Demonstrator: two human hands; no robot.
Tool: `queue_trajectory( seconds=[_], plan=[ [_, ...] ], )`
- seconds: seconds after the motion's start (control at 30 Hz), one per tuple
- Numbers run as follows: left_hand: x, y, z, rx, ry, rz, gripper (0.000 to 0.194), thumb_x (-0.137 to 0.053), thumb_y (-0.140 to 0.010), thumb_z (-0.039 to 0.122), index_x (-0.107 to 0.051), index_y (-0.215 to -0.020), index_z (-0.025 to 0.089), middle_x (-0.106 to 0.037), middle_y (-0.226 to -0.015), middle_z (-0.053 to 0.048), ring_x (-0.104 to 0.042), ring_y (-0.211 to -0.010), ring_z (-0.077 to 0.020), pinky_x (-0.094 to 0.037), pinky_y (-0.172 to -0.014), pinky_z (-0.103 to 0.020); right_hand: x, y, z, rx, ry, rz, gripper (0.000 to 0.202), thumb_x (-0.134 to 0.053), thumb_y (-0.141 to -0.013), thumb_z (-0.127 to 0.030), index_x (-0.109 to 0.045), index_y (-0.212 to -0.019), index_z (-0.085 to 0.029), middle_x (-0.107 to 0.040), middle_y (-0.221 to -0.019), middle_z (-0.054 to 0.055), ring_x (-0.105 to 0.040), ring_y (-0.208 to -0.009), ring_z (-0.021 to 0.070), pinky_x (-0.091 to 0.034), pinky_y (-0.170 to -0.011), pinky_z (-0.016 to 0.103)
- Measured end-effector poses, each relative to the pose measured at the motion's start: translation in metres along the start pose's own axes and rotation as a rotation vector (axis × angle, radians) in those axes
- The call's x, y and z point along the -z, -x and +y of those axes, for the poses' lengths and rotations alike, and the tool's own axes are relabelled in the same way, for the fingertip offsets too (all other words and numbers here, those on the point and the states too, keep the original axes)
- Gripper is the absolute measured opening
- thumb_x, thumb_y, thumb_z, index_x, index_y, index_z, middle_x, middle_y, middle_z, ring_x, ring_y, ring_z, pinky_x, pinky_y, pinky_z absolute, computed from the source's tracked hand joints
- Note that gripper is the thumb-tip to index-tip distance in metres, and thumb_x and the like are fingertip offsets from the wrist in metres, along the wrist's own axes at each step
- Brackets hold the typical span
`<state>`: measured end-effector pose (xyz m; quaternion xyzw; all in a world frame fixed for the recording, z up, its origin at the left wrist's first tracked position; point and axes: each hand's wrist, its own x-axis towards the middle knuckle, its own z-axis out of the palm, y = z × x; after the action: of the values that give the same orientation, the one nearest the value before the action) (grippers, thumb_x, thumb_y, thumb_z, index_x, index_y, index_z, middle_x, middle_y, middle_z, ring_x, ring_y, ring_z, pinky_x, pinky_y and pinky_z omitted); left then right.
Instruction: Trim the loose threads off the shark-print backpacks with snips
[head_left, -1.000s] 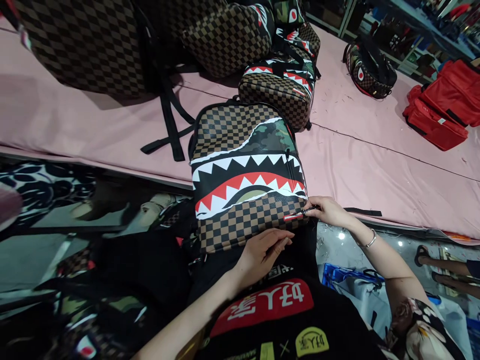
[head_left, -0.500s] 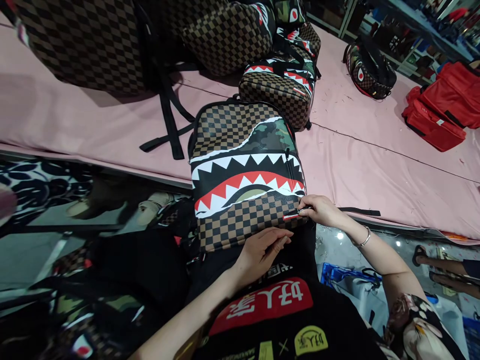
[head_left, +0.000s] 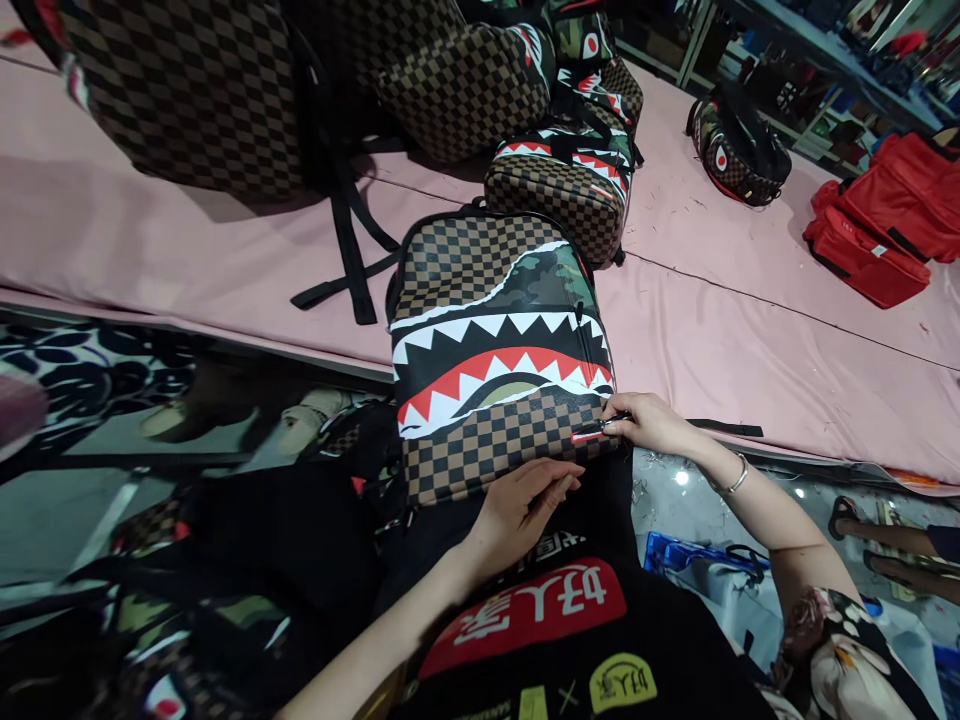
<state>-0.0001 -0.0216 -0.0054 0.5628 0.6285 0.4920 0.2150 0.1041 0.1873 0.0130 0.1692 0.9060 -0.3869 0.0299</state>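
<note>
A brown-and-black checkered backpack [head_left: 480, 420] with a shark-mouth print leans on the table's near edge, its lower part toward me. My right hand [head_left: 641, 420] is closed at its lower right corner, fingers pinching something small and dark beside the red-and-white label; what it is cannot be made out clearly. Along the bottom edge rests my left hand [head_left: 525, 500], with its fingers together and the thumb close under them; whether anything is between them is hidden.
More checkered bags [head_left: 465, 95] stand at the back of the pink table [head_left: 720, 310]. A small round bag [head_left: 739, 150] and a red bag [head_left: 874, 220] lie to the right. Dark bags [head_left: 277, 550] are at the lower left. A person's feet [head_left: 847, 515] show at the right.
The view has shifted slightly, so the bags appear a little further right and lower. Both hands keep nearly the same pose on the backpack.
</note>
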Motion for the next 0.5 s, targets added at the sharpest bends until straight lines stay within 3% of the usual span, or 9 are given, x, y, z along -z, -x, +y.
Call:
queue_trajectory(
  seconds=[0.4,0.5],
  plan=[
    [0.015,-0.001,-0.005,-0.015,-0.061,0.019,0.017,-0.045,-0.087,0.017,-0.058,-0.099,0.017,-0.065,-0.085,-0.003,-0.061,-0.075,-0.0096,-0.050,-0.065,-0.018,-0.010,0.000,0.007,0.098,-0.100,0.131,0.006,-0.059,-0.079,-0.019,-0.060,-0.084,-0.016,-0.062,-0.088,0.003,-0.056,-0.081,0.0140,-0.040,-0.073,0.025],
    [0.022,-0.001,-0.010,-0.044,-0.144,-0.006,0.010,-0.049,-0.086,0.020,-0.059,-0.089,0.017,-0.063,-0.079,-0.001,-0.060,-0.072,-0.0098,-0.047,-0.064,-0.018,-0.016,0.000,0.017,0.069,-0.317,0.224,0.013,-0.056,-0.081,-0.027,-0.059,-0.087,-0.016,-0.061,-0.089,0.004,-0.056,-0.082,0.0149,-0.042,-0.075,0.027]
  ],
)
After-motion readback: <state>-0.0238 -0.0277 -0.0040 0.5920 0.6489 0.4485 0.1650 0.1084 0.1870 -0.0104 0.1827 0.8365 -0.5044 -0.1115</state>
